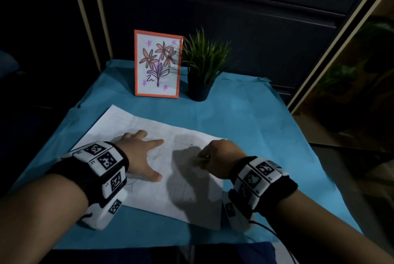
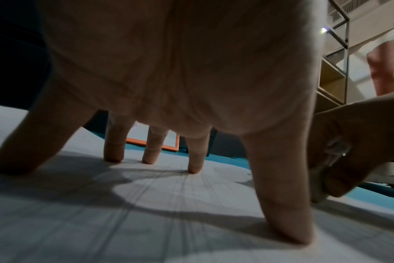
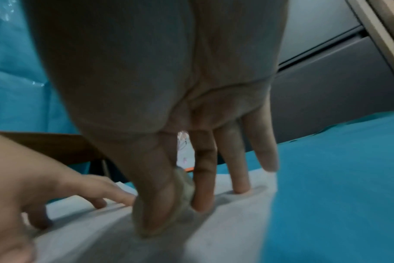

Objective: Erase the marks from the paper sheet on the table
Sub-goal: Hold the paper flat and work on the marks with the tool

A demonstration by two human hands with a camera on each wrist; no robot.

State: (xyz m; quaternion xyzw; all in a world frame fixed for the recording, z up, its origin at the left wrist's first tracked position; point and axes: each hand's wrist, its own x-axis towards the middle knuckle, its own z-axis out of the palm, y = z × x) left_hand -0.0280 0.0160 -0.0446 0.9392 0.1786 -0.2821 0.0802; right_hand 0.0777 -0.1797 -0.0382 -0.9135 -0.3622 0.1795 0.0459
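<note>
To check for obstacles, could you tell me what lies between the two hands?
Only bare paper sheet, shadowed, lies between the left hand and right hand, in the head view.

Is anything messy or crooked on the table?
A little. The paper sheet lies slanted on the blue table cover, not square with its edge, and it looks creased. The blue cover is wrinkled too. The framed flower picture and potted plant stand upright.

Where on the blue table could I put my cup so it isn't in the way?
Bare blue cloth lies right of the paper sheet, in front of the potted plant. It's crowded on the paper, where the left hand presses and the right hand rubs an eraser, and by the framed drawing.
</note>
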